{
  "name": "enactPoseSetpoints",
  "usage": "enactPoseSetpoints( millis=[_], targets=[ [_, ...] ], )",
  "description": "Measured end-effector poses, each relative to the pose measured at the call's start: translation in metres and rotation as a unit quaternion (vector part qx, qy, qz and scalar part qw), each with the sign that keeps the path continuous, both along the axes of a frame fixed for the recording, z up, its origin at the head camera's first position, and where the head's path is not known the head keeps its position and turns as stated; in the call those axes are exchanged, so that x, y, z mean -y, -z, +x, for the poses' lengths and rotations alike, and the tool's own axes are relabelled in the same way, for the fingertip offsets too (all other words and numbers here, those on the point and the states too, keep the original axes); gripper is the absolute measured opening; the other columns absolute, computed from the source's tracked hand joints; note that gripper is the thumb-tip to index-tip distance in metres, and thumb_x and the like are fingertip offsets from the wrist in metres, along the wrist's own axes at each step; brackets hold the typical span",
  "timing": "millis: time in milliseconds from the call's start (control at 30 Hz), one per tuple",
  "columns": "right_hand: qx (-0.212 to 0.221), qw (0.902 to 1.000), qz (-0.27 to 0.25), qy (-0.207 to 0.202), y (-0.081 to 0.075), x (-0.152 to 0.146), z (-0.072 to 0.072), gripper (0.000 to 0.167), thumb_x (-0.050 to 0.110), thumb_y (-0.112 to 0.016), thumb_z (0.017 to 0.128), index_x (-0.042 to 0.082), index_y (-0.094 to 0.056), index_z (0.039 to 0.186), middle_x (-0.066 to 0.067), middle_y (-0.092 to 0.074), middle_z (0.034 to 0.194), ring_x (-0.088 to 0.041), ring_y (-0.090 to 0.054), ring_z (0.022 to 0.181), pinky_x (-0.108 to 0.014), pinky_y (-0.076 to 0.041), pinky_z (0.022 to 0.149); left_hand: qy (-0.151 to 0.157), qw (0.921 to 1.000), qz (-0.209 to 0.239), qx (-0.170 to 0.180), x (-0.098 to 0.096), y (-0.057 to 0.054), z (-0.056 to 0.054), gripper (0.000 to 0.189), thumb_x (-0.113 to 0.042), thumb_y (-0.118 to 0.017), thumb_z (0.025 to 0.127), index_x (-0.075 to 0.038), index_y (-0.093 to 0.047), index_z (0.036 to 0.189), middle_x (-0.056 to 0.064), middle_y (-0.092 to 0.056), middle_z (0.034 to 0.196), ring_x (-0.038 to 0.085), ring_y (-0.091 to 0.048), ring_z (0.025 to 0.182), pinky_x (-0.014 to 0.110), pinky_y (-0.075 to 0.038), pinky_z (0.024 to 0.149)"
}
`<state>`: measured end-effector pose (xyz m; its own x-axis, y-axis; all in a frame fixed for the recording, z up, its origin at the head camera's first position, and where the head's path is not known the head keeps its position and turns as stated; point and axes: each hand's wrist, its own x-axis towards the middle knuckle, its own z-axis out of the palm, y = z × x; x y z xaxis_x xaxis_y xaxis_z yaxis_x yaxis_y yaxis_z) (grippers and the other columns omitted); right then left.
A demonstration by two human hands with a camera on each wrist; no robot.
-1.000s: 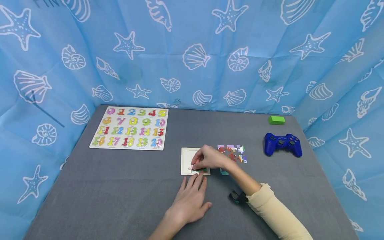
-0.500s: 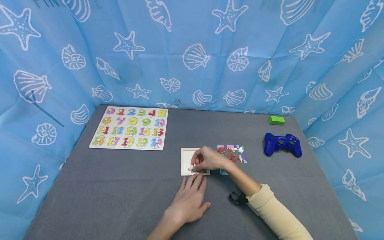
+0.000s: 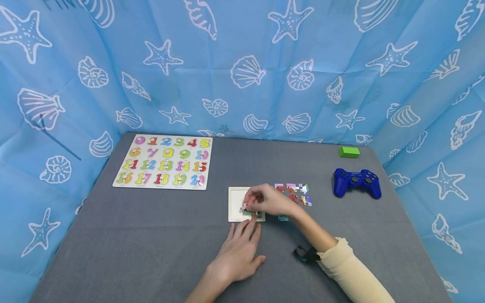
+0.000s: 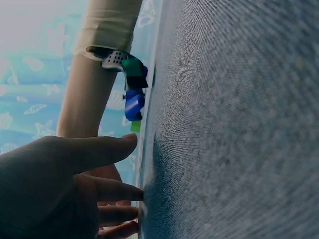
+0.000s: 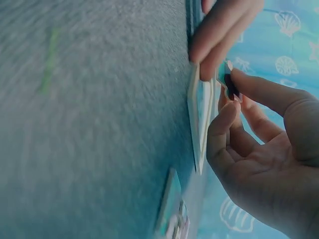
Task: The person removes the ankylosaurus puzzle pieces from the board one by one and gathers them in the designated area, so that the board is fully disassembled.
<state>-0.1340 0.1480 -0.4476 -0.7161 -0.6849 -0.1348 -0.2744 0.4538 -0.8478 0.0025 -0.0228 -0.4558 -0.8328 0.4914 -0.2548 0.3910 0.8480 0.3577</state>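
A white puzzle tray (image 3: 234,203) lies mid-table in the head view, with a green puzzle piece along its near edge. Above it my right hand (image 3: 270,201) pinches a jigsaw piece (image 5: 230,82) between thumb and fingertips; the right wrist view shows that piece tilted up over the tray. My left hand (image 3: 238,256) lies with fingers spread and fairly straight, its fingertips at the tray's near rim and one finger reaching over it. Right of the tray are several loose jigsaw pieces (image 3: 293,197), partly hidden behind my right hand and forearm.
A number puzzle board (image 3: 163,162) lies at the back left. On the right are a blue game controller (image 3: 357,183) and a green block (image 3: 349,152). A blue shell-patterned curtain (image 3: 242,84) borders the table at the back and sides.
My right hand has shifted slightly right, and its wrist and forearm have moved right too. The pinched piece has tilted up with it. The left hand has stayed nearly still.
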Motion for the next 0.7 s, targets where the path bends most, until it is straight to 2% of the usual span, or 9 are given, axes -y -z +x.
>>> enactPoseSetpoints(
  millis=[467, 700],
  targets=[
    [0.003, 0.9987, -0.021, 0.046, -0.006, -0.051, 0.010, 0.011, 0.004, -0.075, 0.101, -0.001, -0.074, 0.110, -0.015, -0.076, 0.094, -0.012, -0.068, 0.080, -0.022, -0.058, 0.072, -0.002, 0.9999, 0.012, -0.008, 0.000, 0.000, 0.001, 0.079, -0.049, -0.074, 0.101, -0.012, -0.046, 0.166, 0.008, -0.026, 0.182, 0.029, -0.031, 0.165, 0.065, -0.031, 0.132],
    [0.005, 0.9966, -0.012, 0.081, -0.006, -0.081, 0.020, 0.009, 0.003, -0.074, 0.100, -0.001, -0.075, 0.109, -0.014, -0.075, 0.094, -0.008, -0.067, 0.080, -0.022, -0.058, 0.071, -0.005, 0.9999, 0.011, -0.004, 0.000, 0.001, 0.001, 0.080, -0.049, -0.074, 0.101, -0.012, -0.046, 0.165, 0.007, -0.025, 0.182, 0.030, -0.030, 0.165, 0.065, -0.030, 0.133]
  ],
)
